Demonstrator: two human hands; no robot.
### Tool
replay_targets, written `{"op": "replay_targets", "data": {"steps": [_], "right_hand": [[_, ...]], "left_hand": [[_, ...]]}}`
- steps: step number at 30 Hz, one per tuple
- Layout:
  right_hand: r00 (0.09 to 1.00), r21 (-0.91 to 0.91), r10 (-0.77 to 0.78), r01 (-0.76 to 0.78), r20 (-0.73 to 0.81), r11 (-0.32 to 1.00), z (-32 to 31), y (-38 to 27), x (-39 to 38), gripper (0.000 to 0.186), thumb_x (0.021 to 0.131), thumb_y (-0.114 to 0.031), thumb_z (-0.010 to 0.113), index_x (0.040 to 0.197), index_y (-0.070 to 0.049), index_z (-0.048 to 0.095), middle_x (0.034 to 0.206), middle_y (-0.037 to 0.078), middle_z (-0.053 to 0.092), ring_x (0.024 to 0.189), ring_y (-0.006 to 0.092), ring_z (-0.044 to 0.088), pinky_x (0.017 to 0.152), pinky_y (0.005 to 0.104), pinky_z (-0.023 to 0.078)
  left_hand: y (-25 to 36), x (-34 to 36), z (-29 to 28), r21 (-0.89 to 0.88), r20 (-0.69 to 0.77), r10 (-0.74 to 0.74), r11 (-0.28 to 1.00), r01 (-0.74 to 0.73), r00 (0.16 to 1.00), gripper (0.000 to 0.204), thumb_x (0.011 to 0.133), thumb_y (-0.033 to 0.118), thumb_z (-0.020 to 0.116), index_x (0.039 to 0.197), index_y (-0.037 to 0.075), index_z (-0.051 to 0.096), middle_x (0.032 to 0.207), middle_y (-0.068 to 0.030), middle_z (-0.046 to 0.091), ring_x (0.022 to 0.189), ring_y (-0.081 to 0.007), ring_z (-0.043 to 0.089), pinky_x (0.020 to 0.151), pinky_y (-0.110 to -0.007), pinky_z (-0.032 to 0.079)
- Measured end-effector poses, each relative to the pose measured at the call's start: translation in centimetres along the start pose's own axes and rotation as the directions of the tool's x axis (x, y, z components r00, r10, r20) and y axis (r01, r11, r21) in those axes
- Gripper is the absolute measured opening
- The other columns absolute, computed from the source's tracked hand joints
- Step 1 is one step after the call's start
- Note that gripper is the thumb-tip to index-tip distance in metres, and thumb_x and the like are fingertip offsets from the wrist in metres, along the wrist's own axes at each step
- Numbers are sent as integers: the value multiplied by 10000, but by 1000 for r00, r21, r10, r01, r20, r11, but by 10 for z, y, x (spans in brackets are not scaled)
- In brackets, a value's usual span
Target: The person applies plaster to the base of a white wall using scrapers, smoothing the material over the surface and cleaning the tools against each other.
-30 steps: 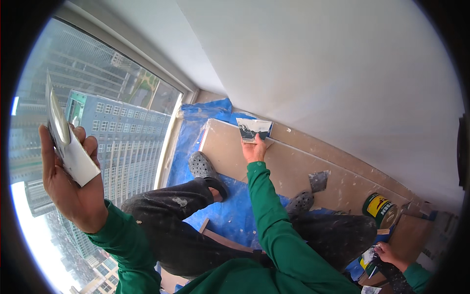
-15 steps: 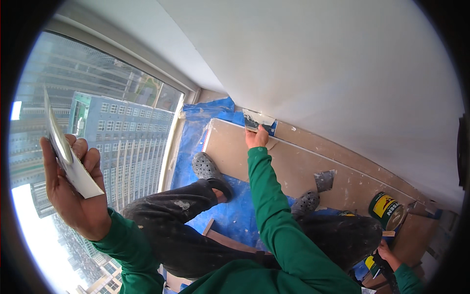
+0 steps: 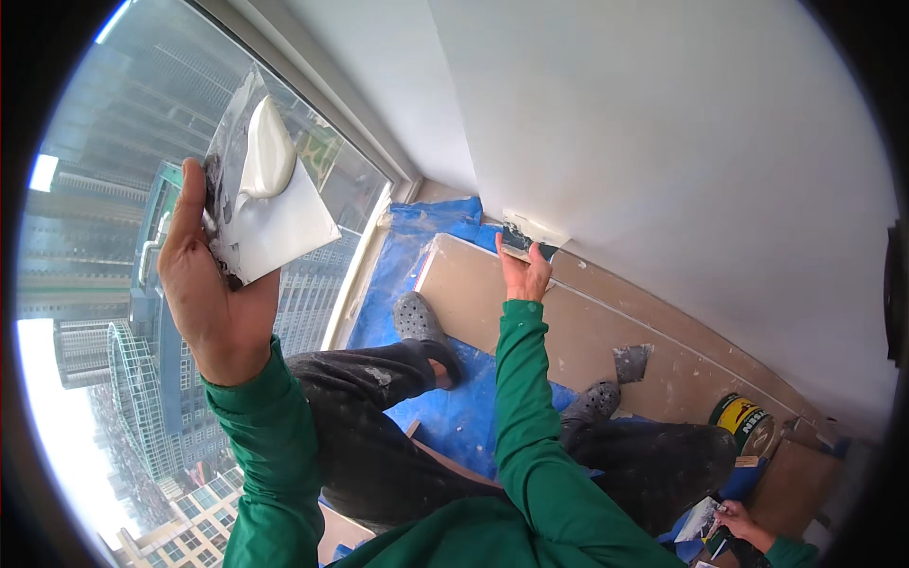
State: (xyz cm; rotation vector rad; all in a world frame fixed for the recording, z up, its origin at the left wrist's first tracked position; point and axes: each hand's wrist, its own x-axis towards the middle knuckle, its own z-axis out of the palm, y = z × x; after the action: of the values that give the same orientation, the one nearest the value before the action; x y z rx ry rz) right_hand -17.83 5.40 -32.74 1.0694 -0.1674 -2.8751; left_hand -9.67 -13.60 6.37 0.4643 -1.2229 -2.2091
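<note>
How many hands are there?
3: the left hand before the window, the right hand near the wall, and a co-worker's hand at lower right. Another may be hidden.

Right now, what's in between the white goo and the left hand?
A flat plate: in the head view, the white goo sits on its face, and the left hand holds it by its dark-smudged side.

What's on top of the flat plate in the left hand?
A thick mound of white paste sits on the flat plate, with dark patches along the edge near the left hand. The surface under the paste is covered, and the plate's underside is hidden.
</note>
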Motion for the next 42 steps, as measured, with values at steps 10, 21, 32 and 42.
{"op": "replay_targets", "data": {"steps": [10,21,32,42], "right_hand": [[983,-2,-12,12,185,1000,125,20,-120,331,986,-136,347,1293,-18,379,1340,184,401,1239,351,405,989,609,373],[823,-51,-94,147,561,988,222,44,-229,309,974,-130,396,1258,-9,410,1276,176,461,1184,341,455,992,602,390],[783,-498,-279,583,556,642,140,-52,-316,363,960,-215,482,1266,-22,457,1203,113,545,1076,267,563,905,513,474],[619,-503,-254,767,743,399,171,-23,-363,363,973,-144,467,1300,12,467,1198,96,552,1087,205,524,945,407,425]], "left_hand": [[-1,-2,2,-78,59,-104,991,108,993,262,962,213,496,1068,-7,591,1039,-90,638,965,-198,630,871,-350,521],[-9,5,-9,-117,102,-176,975,187,979,285,955,254,508,1091,11,569,1059,-90,634,964,-212,630,871,-367,518],[-34,-39,31,-141,272,-573,771,621,773,264,908,186,557,1059,-31,572,1017,-138,632,902,-251,630,841,-388,511],[-83,-97,61,57,328,-508,852,520,796,334,916,273,595,997,-51,585,946,-91,642,779,-149,604,702,-281,489]]}}
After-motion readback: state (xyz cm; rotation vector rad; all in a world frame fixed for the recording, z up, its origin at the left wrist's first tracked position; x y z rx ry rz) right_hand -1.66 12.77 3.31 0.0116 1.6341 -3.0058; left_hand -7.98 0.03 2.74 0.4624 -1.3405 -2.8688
